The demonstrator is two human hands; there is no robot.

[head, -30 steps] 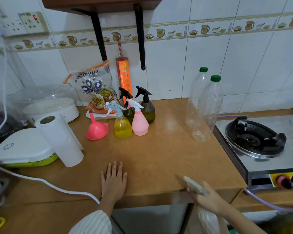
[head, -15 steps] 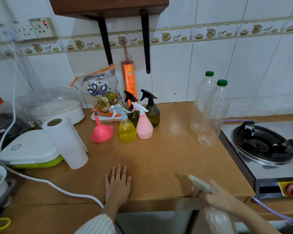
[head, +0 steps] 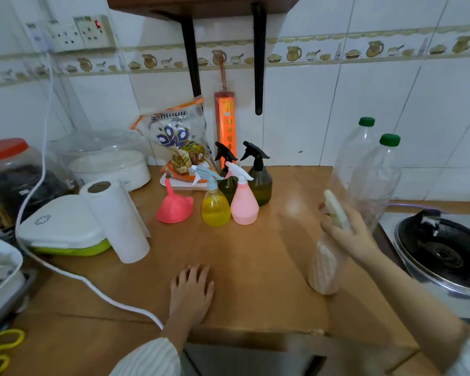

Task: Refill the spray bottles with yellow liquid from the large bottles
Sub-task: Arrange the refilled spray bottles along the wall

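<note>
My right hand [head: 349, 234] grips the neck of a pale clear spray bottle [head: 324, 267] with a whitish trigger head, holding it over the right part of the wooden counter [head: 255, 253]. My left hand [head: 192, 290] lies flat on the counter near its front edge, fingers spread. At the back stand a yellow spray bottle [head: 215, 208], a pink spray bottle [head: 244, 204] and two dark green spray bottles [head: 260, 183] with black heads. A pink funnel [head: 175, 206] lies left of them. Two large clear bottles [head: 372, 183] with green caps stand at the right and look almost empty.
A gas stove [head: 442, 256] adjoins the counter on the right. A paper towel roll [head: 117, 221], a white and green lidded box [head: 63, 229], a white cable [head: 73, 278], a rice cooker [head: 111, 166] and a snack bag [head: 179, 142] crowd the left and back.
My right hand has lifted the pale spray bottle from below the counter's front edge up over the counter on the right. My left hand has stayed flat.
</note>
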